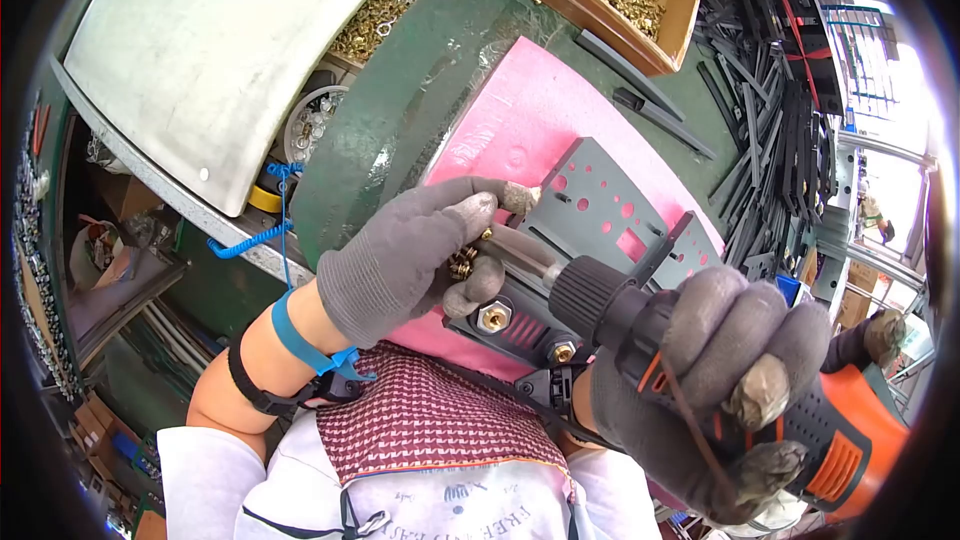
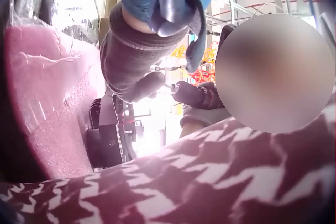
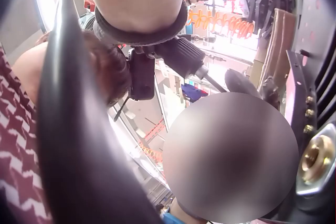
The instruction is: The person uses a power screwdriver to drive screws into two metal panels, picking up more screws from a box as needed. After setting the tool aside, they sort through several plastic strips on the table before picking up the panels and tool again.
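Note:
My gloved left hand (image 1: 410, 245) holds several small brass fasteners (image 1: 462, 262) in its curled fingers, with thumb and forefinger around the tip of a driver bit (image 1: 520, 248). The bit sits in the black chuck (image 1: 590, 300) of an orange and black power driver (image 1: 850, 440). My gloved right hand (image 1: 735, 340) grips this driver, its fingers wrapped over the body. Below the bit lies a dark grey metal panel (image 1: 600, 185) with holes, slots and upright flanges. Two brass fittings, a left one (image 1: 493, 317) and a right one (image 1: 563, 351), sit in its near side.
Pink foam (image 1: 510, 110) lies under the panel on a green bench top. Behind it stands a box (image 1: 680, 15) of brass parts. A white bowl (image 1: 305, 130) is at left, near a blue coiled cord (image 1: 245, 243). Dark metal strips (image 1: 750, 130) pile up at right.

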